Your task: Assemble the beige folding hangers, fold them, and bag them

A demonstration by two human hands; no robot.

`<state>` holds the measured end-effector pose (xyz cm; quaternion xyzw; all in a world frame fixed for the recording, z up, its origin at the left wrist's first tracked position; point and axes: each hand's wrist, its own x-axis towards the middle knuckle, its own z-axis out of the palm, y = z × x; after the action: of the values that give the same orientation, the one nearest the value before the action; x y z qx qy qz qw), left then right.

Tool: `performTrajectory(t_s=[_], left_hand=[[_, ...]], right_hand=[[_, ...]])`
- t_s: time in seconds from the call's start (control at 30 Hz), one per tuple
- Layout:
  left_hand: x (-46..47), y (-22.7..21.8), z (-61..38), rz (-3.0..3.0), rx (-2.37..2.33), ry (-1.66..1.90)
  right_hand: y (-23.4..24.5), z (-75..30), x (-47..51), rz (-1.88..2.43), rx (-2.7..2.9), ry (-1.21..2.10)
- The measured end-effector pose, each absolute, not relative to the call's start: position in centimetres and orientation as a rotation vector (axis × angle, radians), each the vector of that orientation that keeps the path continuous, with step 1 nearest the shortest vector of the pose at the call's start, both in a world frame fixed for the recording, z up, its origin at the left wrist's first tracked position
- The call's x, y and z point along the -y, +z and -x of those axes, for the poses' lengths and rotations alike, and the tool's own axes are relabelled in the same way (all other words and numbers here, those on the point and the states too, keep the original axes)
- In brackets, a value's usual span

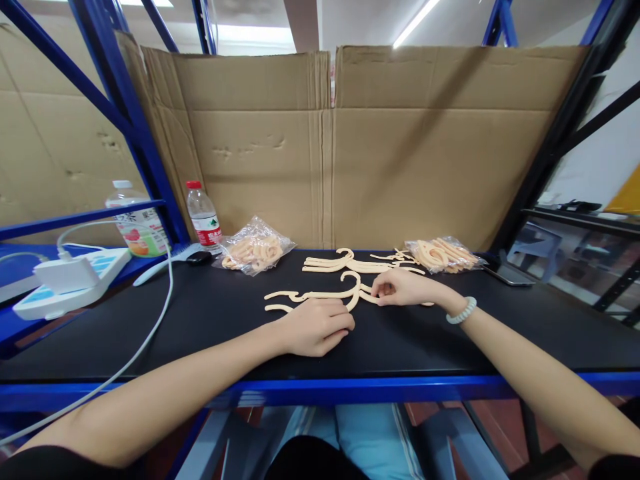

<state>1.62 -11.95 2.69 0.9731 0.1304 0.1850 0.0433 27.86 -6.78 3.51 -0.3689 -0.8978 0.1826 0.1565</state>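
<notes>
Cream plastic hangers lie on a black shelf top point(210, 333). My left hand point(316, 325) rests on the near hanger point(310, 295), fingers curled over its arm. My right hand point(403, 288) pinches the same hanger's right side just past its hook, fingers closed; a white coil band is on that wrist. A small stack of further hangers point(350, 265) lies just behind, untouched.
Two clear bags of cream parts sit at the back, one left point(254, 251), one right point(440, 254). Two bottles point(204, 215) point(136, 221), a white power strip point(70, 280) with a cable, and a phone point(509, 273) lie at the sides. Cardboard walls the back.
</notes>
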Motion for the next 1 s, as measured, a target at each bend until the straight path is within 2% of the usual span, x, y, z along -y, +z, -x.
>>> performTrajectory(t_s=[0.13,0.3,0.5,0.7,1.0], left_hand=[[11.3,2.5,-1.5,-3.05,-0.581,0.57],[10.1,2.1,-1.2,-2.909,-0.755,0.76],[9.0,1.8,-0.4,-2.969,-1.089,0.627],[7.9,1.6,0.1,-3.036,-1.141,0.526],[5.9,1.1,0.8,-2.955,-1.132,0.669]], right_hand=[[3.4,-27.9,6.8,1.081,2.599,0.505],[3.7,-28.2,6.7,1.111,2.622,0.477],[4.4,-28.7,6.7,1.176,2.627,0.286],[4.6,-28.8,6.6,1.3,2.616,0.328],[4.4,-28.9,5.8,1.38,2.547,0.346]])
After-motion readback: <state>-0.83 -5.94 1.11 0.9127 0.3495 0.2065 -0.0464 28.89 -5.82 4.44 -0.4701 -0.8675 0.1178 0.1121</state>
